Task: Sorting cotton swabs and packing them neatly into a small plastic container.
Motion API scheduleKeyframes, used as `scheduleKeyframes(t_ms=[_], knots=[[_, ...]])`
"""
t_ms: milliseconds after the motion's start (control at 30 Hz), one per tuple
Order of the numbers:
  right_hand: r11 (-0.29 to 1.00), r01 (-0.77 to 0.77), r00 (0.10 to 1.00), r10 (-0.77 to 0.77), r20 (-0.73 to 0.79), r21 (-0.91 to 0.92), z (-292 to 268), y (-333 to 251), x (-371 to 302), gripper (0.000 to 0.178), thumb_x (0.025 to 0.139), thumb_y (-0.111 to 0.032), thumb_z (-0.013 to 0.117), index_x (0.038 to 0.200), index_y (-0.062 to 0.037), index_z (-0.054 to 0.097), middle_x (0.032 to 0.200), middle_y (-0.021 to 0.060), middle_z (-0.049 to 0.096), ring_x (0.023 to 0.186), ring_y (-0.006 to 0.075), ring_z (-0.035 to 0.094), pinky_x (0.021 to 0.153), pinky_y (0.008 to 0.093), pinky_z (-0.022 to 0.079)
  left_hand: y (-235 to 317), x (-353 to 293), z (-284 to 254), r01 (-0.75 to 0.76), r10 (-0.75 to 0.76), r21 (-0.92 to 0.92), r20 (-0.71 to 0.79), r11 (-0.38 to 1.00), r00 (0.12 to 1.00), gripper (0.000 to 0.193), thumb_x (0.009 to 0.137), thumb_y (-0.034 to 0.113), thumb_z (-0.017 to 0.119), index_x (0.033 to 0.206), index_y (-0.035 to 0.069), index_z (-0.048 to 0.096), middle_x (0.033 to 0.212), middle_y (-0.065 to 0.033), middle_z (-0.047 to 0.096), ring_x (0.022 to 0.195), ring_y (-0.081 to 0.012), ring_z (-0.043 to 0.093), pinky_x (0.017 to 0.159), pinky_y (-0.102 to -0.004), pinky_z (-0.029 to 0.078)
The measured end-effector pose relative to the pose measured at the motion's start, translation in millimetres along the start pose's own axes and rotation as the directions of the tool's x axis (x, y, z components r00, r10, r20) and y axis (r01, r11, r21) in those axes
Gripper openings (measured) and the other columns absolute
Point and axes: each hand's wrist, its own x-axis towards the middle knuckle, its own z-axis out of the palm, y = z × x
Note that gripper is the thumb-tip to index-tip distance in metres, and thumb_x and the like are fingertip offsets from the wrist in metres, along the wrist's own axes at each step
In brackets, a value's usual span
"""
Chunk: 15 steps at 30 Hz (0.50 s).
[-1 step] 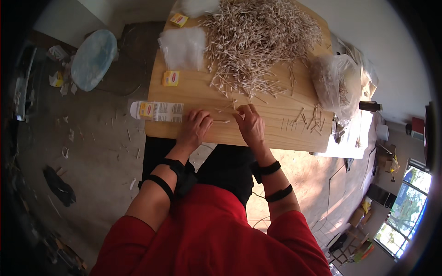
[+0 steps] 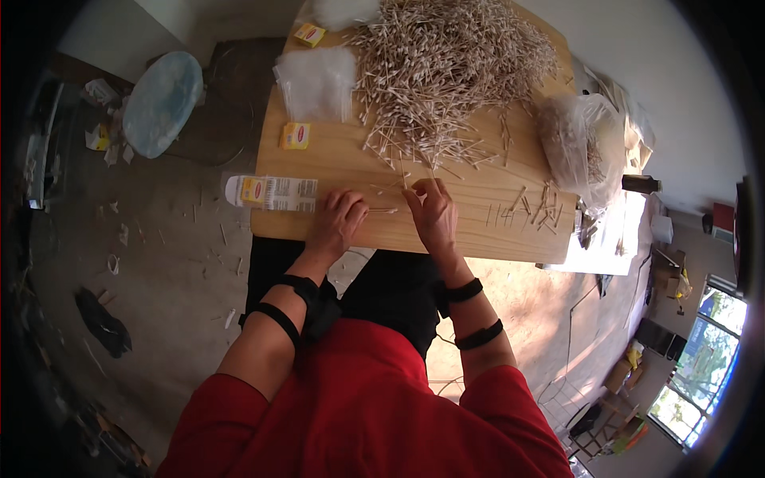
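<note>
My left hand rests on the near part of the wooden table, fingers curled round a few cotton swabs whose ends stick out to the right. My right hand hovers just to the right, thumb and fingers pinched on a single cotton swab that points away from me. Beyond both hands lies a big heap of loose cotton swabs. Left of my left hand is a flat printed packaging strip with a yellow panel, its rounded end past the table edge.
Clear plastic bags and two small yellow boxes lie along the table's left side. A few swabs are scattered at the right, by a plastic bag of swabs. A light-blue stool stands on the littered floor.
My right hand and forearm have shifted slightly to the left. My left hand has stayed in place.
</note>
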Motion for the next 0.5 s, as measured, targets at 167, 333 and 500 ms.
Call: scheduleKeyframes(t_ms=[167,333,500], knots=[[0.99,-0.062,0.996,0.054,-0.068,-0.125,18,7,24,0.011,0.086,-0.019,0.067,0.085,-0.009,0.062,0.091,0.0134,0.064,0.077,0.0383,0.064,0.064,0.0476,0.051,4,4,2,-0.014,0.014,-0.013,0.002,1.0,1.0,0.015,0.088,0.013,0.066,0.1,0.01,0.056,0.111,-0.0046,0.053,0.109,-0.0286,0.051,0.094,-0.0449,0.042],[0.963,-0.034,0.991,-0.003,-0.133,-0.269,-16,9,28,0.022,0.083,-0.015,0.071,0.102,-0.009,0.06,0.103,0.0105,0.058,0.091,0.0344,0.063,0.069,0.0454,0.052,3,2,-5,0.013,-0.012,-0.029,0.017,1.0,1.0,0.016,0.089,0.012,0.065,0.101,0.01,0.056,0.112,-0.0053,0.054,0.108,-0.029,0.051,0.094,-0.045,0.041],[0.829,0.546,0.837,-0.544,0.053,-0.119,-2,13,30,0.022,0.082,-0.016,0.071,0.101,-0.008,0.062,0.099,0.0107,0.058,0.098,0.0326,0.06,0.073,0.0417,0.052,4,4,-4,0.0,0.0,-0.027,0.004,1.0,1.0,0.016,0.088,0.011,0.065,0.102,0.01,0.056,0.112,-0.0053,0.054,0.107,-0.029,0.052,0.094,-0.0449,0.041]])
